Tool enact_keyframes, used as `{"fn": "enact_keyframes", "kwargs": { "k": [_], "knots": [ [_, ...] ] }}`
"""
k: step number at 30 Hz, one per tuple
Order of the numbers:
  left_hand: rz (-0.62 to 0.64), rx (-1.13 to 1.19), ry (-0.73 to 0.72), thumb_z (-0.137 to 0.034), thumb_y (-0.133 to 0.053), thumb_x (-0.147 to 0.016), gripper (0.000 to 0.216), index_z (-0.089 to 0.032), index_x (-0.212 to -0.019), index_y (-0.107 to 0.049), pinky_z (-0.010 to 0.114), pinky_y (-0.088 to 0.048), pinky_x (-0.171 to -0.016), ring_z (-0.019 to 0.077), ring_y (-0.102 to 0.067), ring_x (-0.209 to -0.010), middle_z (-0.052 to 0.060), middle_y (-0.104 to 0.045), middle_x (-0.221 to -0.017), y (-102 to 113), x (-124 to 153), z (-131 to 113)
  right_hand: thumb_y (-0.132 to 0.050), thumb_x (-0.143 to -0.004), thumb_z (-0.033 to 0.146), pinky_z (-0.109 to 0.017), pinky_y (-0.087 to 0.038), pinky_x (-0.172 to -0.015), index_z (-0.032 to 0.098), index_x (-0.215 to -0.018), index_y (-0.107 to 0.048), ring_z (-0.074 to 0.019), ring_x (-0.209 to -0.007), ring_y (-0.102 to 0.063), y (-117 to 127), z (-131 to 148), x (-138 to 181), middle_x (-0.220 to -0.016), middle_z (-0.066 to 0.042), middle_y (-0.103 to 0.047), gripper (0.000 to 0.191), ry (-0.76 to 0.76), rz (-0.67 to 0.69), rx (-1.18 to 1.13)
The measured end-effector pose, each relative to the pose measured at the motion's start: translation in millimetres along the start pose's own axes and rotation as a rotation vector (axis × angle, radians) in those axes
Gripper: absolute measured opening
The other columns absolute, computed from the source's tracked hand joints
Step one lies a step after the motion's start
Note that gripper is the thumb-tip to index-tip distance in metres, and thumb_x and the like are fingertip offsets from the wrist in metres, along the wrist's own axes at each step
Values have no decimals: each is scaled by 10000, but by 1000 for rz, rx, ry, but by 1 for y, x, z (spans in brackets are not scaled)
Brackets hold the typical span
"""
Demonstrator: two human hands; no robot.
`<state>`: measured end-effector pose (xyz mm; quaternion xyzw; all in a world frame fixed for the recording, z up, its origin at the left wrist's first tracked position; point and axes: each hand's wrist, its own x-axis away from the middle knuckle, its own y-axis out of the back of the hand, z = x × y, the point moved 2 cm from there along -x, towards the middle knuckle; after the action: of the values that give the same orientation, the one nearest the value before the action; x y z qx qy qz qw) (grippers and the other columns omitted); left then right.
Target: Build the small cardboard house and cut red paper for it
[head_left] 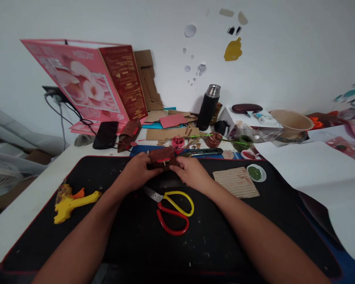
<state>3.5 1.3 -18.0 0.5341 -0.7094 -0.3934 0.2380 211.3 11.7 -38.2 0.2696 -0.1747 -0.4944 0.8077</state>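
Between my two hands is a small brown box-like piece (162, 154) with a red strip on its front, just above the black mat. My left hand (140, 170) grips its left end, thumb along the near side. My right hand (192, 172) closes on its right end. Just below the hands lie scissors (174, 213) with one yellow and one red handle. A similar brown piece (129, 134) with red on it stands at the back left. Close behind my right hand are a small pot of pink-red paint (178, 144) and a dark utility knife (204, 152).
A yellow glue gun (72, 202) lies at left on the mat (219, 240). Corrugated cardboard (236, 182) and a dish of green paint (256, 172) are at right. Behind stand paint jars (214, 140), a black flask (207, 108), a phone (105, 135) and a pink box (85, 85).
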Motion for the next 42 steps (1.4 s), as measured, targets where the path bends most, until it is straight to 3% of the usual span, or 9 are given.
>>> {"fn": "enact_keyframes", "kwargs": {
  "k": [6,15,21,31,34,39,42],
  "knots": [
    [16,-122,10,-425,-701,-857,241,-226,-942,-807,379,-481,-831,278,-638,-930,76,-748,-904,7,1,9,-611,-1011,264,-230,-343,-559,202,-870,-633,-133,-544,-565,2,-1,-1,-575,52,-571,156,2,-9,8],
    [47,-145,-28,-380,-687,-879,210,-212,-923,-805,380,-479,-864,266,-622,-951,86,-727,-920,13,3,14,-566,-1034,308,-223,-346,-472,219,-921,-598,-125,-413,-549,2,-2,2,-534,69,-564,147,-41,74,-40],
    [50,-100,-25,-445,-718,-867,258,-228,-967,-815,380,-478,-926,270,-615,-1001,79,-742,-930,8,2,12,-655,-981,233,-244,-354,-601,195,-831,-636,-146,-624,-614,5,3,0,-672,10,-651,156,76,-48,162],
    [6,-111,4,-431,-712,-868,247,-241,-983,-821,384,-494,-916,269,-636,-971,72,-726,-925,7,3,13,-586,-1030,289,-236,-337,-539,204,-923,-627,-114,-429,-535,2,-1,1,-544,72,-577,143,3,21,19],
    [4,-117,8,-435,-715,-857,269,-237,-1003,-824,387,-499,-928,279,-645,-988,79,-736,-948,8,3,15,-620,-1018,280,-240,-335,-568,193,-912,-664,-124,-498,-562,4,-2,0,-574,51,-602,144,37,-12,80],
    [46,-114,4,-401,-698,-861,309,-212,-1074,-819,409,-498,-948,288,-647,-1010,99,-746,-1011,9,2,15,-664,-988,241,-254,-346,-641,180,-911,-716,-161,-716,-633,6,0,-1,-800,-29,-730,111,140,-86,205],
    [52,-93,-21,-400,-691,-860,341,-221,-1126,-809,425,-492,-964,302,-638,-1064,103,-750,-1063,9,2,15,-651,-994,242,-251,-352,-636,186,-896,-699,-156,-695,-634,5,0,-1,-776,-19,-720,123,135,-79,181]
  ]
}}
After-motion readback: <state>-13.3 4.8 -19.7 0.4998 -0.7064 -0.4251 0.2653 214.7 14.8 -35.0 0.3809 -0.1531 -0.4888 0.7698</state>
